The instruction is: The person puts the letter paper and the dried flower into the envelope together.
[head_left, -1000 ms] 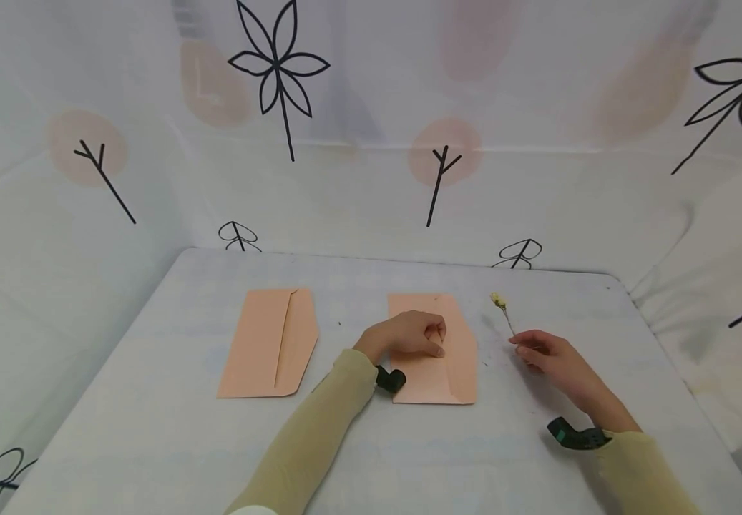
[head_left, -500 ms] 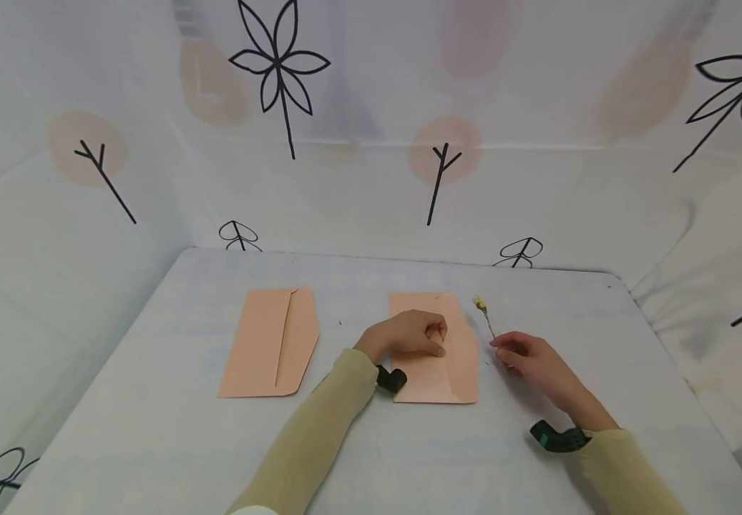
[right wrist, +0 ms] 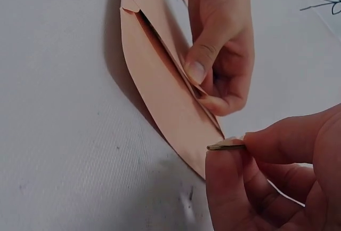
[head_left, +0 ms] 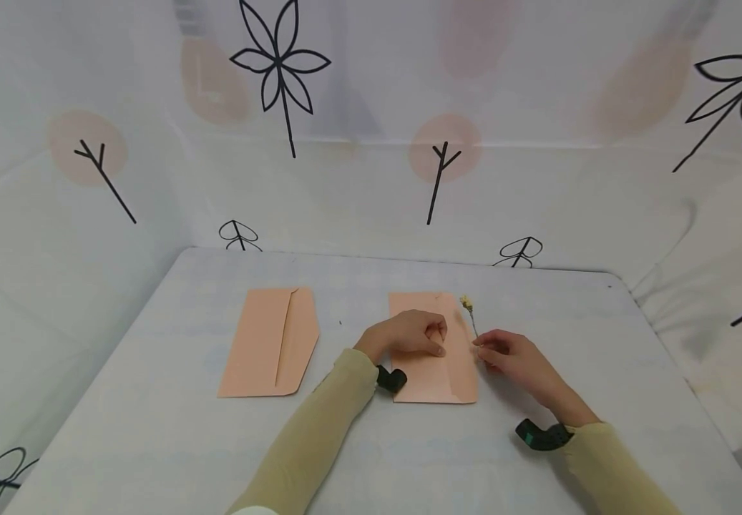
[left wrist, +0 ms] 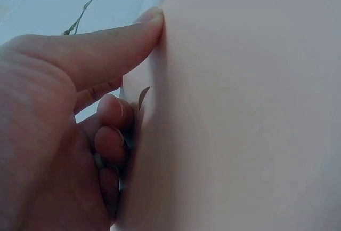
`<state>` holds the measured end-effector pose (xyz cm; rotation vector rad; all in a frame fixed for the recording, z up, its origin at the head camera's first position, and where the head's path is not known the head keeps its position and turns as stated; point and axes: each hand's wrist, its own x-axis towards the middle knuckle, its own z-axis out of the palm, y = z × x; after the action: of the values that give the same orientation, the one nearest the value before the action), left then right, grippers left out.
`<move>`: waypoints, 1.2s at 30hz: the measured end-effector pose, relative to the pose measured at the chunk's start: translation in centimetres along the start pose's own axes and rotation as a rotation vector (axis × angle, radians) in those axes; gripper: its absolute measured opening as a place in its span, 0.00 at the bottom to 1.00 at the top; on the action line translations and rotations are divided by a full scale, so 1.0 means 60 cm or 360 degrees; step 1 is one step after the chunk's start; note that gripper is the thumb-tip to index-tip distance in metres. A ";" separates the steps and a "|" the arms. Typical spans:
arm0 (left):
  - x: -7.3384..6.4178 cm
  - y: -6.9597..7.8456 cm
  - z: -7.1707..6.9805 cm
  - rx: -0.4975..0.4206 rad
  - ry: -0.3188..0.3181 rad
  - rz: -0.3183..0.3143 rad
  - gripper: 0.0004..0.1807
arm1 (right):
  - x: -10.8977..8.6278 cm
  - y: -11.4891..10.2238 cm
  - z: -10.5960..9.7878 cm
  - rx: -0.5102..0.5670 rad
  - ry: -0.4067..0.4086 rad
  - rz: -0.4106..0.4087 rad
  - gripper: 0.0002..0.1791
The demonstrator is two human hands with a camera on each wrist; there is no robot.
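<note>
A peach paper envelope (head_left: 425, 383) lies flap-side right near the table's middle, under my left hand (head_left: 407, 334). In the right wrist view, the left thumb and fingers pinch the front edge of its pocket (right wrist: 165, 33), lifting it so a dark slit shows at the opening. My right hand (head_left: 519, 359) pinches a small dried yellow flower (head_left: 466, 303) by its thin stem (right wrist: 224, 147), close to the cut end. The flower head points away from me, right beside the envelope's flap edge. In the left wrist view the stem (left wrist: 85, 9) shows beyond the left thumb.
A second peach envelope (head_left: 255, 343) lies to the left, its flap unfolded to the right. Both rest on a white table (head_left: 152, 443). A pale cloth (head_left: 358, 193) with black leaf drawings and pink spots hangs behind and at the sides.
My right hand has moved left with the dried flower, from out on the table to the envelope's flap edge. The left hand keeps its pinch in the same place.
</note>
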<state>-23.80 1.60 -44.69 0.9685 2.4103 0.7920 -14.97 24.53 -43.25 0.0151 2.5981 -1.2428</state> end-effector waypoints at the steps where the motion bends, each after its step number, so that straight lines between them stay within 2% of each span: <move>1: 0.000 0.000 0.000 0.0002 -0.0001 0.0000 0.13 | 0.001 -0.002 0.001 -0.0004 -0.0002 -0.0007 0.15; 10: -0.001 0.004 -0.002 0.0018 -0.0013 -0.0027 0.13 | 0.012 -0.013 0.012 0.0011 -0.0014 -0.0060 0.14; 20: -0.002 0.005 -0.003 -0.0002 0.0004 -0.0014 0.13 | 0.023 -0.022 0.026 0.0006 -0.0021 -0.0003 0.14; 36: 0.000 0.003 0.000 0.0031 0.0014 -0.0025 0.13 | 0.035 -0.022 0.042 0.0120 -0.0057 0.0039 0.10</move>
<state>-23.72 1.68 -44.57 0.9545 2.4346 0.7702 -16.56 21.56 -44.24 0.0385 2.5123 -1.3197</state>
